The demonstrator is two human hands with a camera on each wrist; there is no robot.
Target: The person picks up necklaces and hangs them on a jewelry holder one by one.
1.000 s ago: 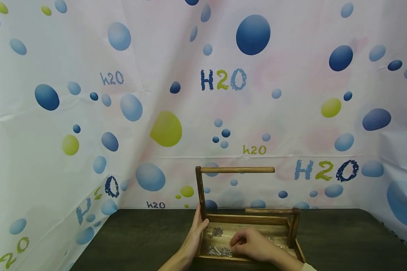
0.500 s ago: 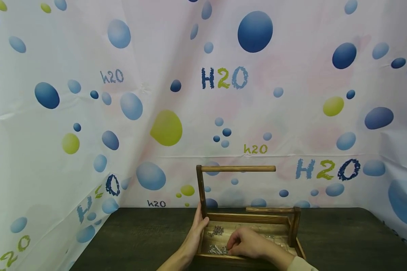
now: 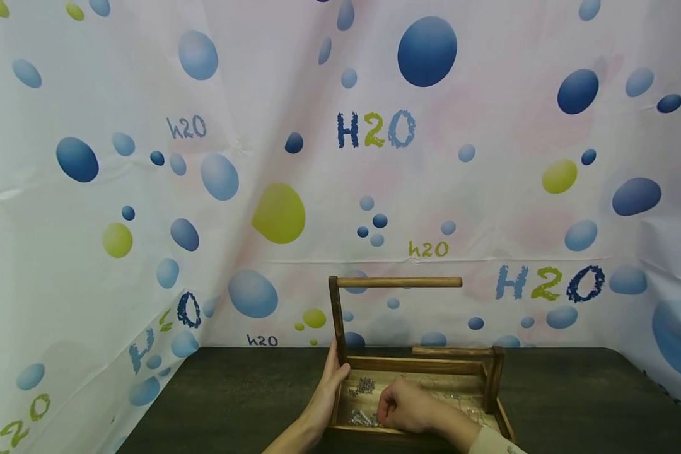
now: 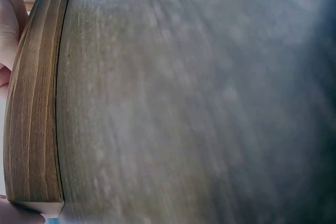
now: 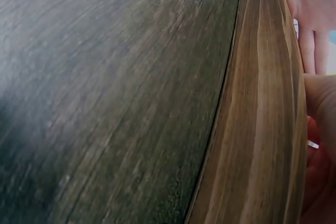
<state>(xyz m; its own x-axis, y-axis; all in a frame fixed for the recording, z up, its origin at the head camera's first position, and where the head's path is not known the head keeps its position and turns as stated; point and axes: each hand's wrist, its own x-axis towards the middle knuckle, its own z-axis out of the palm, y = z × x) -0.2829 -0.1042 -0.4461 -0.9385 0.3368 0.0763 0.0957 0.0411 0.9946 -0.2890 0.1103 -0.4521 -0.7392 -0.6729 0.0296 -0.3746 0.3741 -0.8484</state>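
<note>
A shallow wooden tray (image 3: 414,364) stands on the dark table, with an upright post and bar at each end. My left hand (image 3: 323,394) holds its left end, thumb at the rim and fingers along the outside. Inside, my right hand (image 3: 411,407) reaches down with bent fingers at a pile of small silvery metal pieces (image 3: 360,417). Its fingertips are hidden, so anything pinched there cannot be seen. A smaller, darker pile of metal bits (image 3: 366,386) lies behind. Both wrist views mostly show the tray's front wall (image 5: 257,103) and blurred tabletop.
The left post (image 3: 337,321) is tall and carries a long horizontal bar (image 3: 400,282). At the right, a lower post (image 3: 492,381) bears a shorter bar (image 3: 448,351). Fine thin pieces (image 3: 473,413) lie at the tray's right. A printed sheet (image 3: 318,265) hangs behind the dark table (image 3: 244,391).
My right hand has shifted slightly left, further over the silvery pile, covering more of it. My left hand keeps its place on the tray. The head view has tilted slightly.
</note>
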